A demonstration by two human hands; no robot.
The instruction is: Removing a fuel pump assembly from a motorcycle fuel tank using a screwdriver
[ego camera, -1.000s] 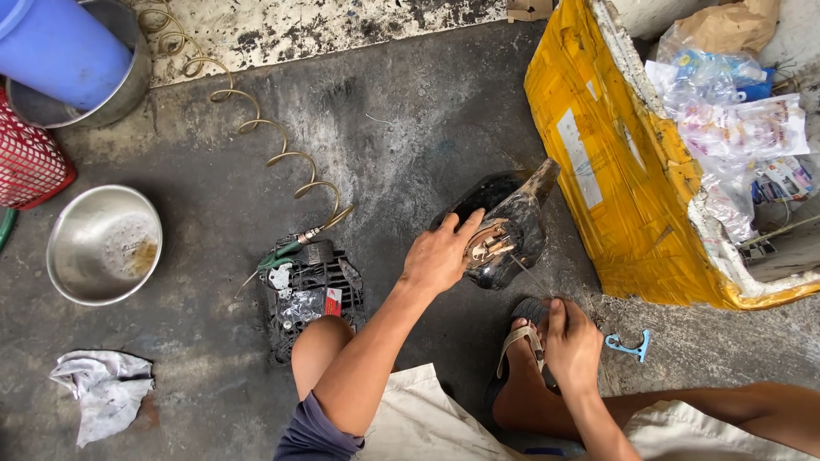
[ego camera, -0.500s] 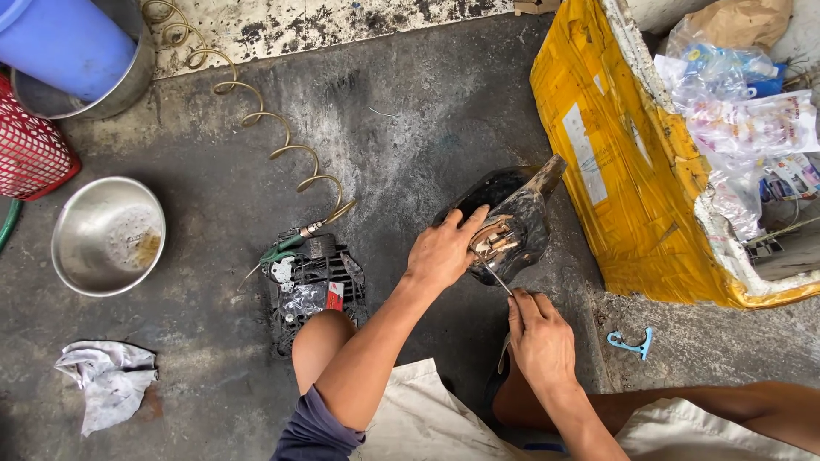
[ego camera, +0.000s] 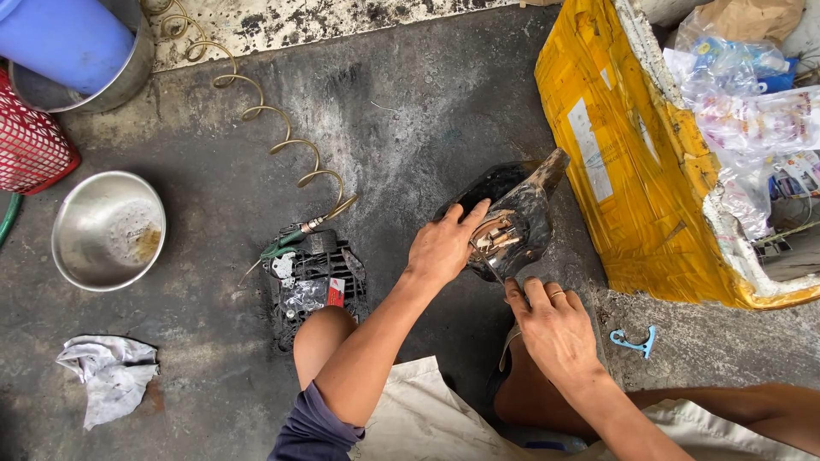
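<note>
A black, greasy, rounded machine housing [ego camera: 512,224] with pale wire ends and metal contacts showing inside lies on the dark stained concrete floor [ego camera: 401,111], just beside the lower left corner of a battered yellow foam box [ego camera: 636,162] stuffed with plastic bags. The left hand [ego camera: 444,248] reaches in from below with the forearm stretched forward over the bare knee; it lies palm down on the housing's left side, fingers curled over its rim and gripping it. The right hand [ego camera: 555,329] sits just below the housing, back upward, wrist bent, fingers bunched together and pinching a thin metal tool [ego camera: 495,271] whose tip points up into the housing's opening. Left of the housing lies a black ribbed motor part [ego camera: 312,277] with a coiled brass-coloured hose [ego camera: 282,141] running away from it, and farther left a round steel bowl [ego camera: 107,229]. A small light-blue plastic hook [ego camera: 634,342] lies right of the right hand.
</note>
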